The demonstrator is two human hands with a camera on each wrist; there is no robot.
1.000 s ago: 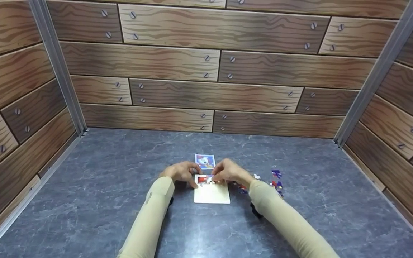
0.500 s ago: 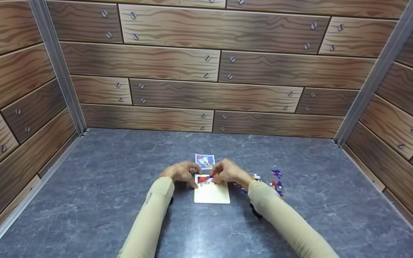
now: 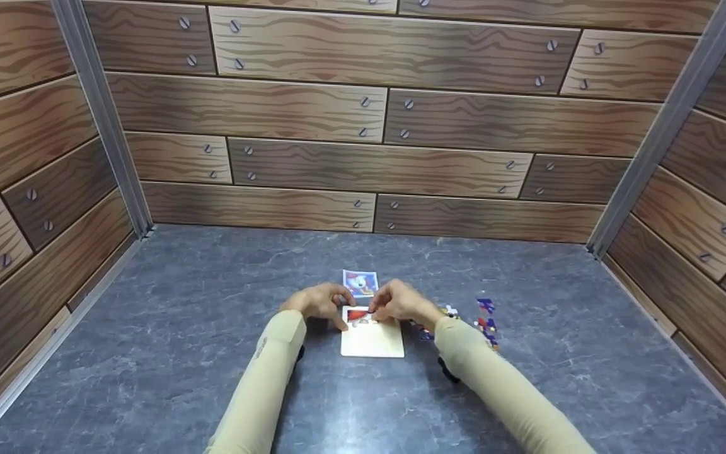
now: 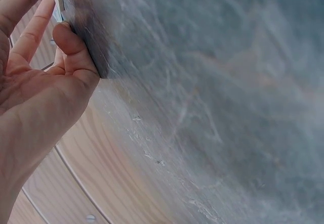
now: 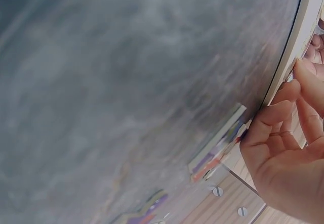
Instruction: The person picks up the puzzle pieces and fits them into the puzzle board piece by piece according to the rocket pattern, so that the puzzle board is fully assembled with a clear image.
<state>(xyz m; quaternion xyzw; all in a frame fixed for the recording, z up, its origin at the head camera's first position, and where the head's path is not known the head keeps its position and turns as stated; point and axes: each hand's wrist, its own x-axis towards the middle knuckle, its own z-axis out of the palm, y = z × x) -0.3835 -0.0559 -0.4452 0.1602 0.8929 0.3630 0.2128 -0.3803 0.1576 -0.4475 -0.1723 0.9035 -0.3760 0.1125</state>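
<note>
A pale puzzle board [image 3: 372, 342] lies on the table in the head view, with a row of red and white puzzle pieces [image 3: 357, 314] along its far side. My left hand [image 3: 320, 301] steadies the board's left side, thumb at the edge and fingers spread near the far corner. Its fingers [image 4: 35, 29] look extended in the left wrist view. Over the right end of the row, my right hand [image 3: 401, 301] has thumb and fingertips together on a puzzle piece, mostly hidden beneath them. In the right wrist view its fingers [image 5: 273, 114] are bent beside the board's edge.
A small picture card [image 3: 361, 283] with a white cartoon figure on blue lies just beyond the board. Several loose puzzle pieces [image 3: 486, 325] lie right of the board, some partly behind the right forearm. Wood-patterned walls [image 3: 300, 113] enclose the grey marbled table [image 3: 212, 284].
The right fingertips have shifted slightly left over the row, and the white piece seen by them earlier is now more covered. The left hand and the board stay in place.
</note>
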